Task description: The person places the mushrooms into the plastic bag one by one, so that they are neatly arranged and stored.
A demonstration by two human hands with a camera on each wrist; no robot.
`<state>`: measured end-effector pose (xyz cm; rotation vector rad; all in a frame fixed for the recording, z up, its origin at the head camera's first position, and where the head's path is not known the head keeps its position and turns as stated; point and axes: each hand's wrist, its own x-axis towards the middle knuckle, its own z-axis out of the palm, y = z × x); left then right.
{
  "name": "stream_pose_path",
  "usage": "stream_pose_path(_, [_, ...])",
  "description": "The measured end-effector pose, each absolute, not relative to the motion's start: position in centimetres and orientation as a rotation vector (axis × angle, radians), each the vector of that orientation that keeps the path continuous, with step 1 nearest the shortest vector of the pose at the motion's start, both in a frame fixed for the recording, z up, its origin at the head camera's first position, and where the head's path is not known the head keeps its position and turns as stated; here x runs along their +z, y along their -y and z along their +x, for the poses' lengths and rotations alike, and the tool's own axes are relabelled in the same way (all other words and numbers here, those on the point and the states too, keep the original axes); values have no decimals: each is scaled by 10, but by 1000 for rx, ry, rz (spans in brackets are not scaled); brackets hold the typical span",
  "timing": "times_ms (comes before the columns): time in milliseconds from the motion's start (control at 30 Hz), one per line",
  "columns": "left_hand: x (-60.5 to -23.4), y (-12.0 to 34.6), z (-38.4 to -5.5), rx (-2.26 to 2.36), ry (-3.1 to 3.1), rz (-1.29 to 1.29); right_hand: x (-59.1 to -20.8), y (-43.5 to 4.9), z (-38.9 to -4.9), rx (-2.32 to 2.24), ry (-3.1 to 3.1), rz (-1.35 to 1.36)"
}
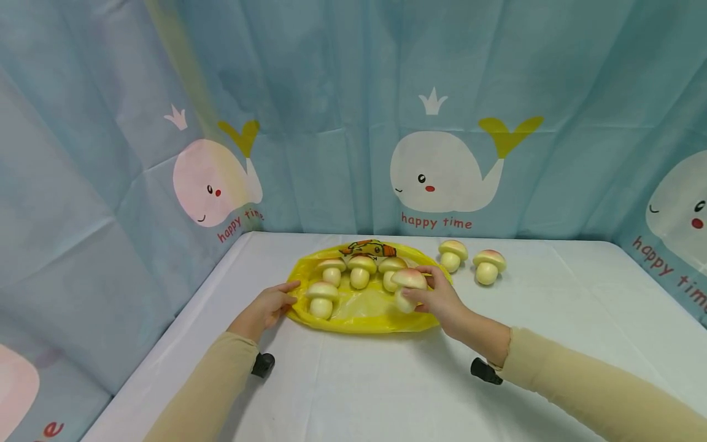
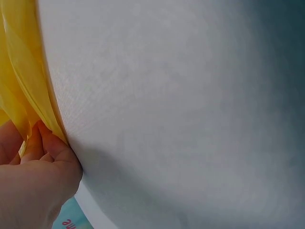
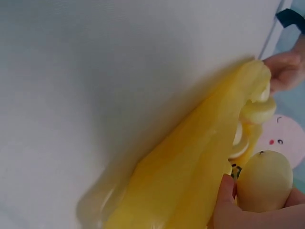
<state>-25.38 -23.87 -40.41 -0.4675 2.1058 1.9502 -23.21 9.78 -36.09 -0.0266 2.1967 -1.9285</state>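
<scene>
A yellow plastic bag (image 1: 353, 325) with a cartoon print lies on the table, its mouth spread wide. Several toy mushrooms, among them a front-left mushroom (image 1: 321, 301), stand inside it with pale stems and tan caps. My left hand (image 1: 272, 305) pinches the bag's left edge; in the left wrist view thin yellow film (image 2: 28, 76) runs between thumb and fingers. Over the bag's right side, my right hand (image 1: 439, 301) holds a mushroom (image 1: 407, 282) with a pinkish cap between thumb and fingers. The right wrist view shows the rounded end of that mushroom (image 3: 265, 181).
Two more mushrooms, a left one (image 1: 453, 255) and a right one (image 1: 488, 267), stand behind and right of the bag on the white-covered table (image 1: 359, 387). A blue curtain (image 1: 331, 123) with whale prints hangs at the table's back and sides.
</scene>
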Motion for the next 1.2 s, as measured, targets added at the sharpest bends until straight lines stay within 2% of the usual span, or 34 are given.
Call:
stream_pose_path(867, [-404, 239, -255, 1928, -2127, -482, -398, -16, -241, -1775, -2367, -123])
stream_pose_path(1200, [-404, 239, -254, 1930, -2129, -464, -400, -7, -239, -1580, -2399, -104])
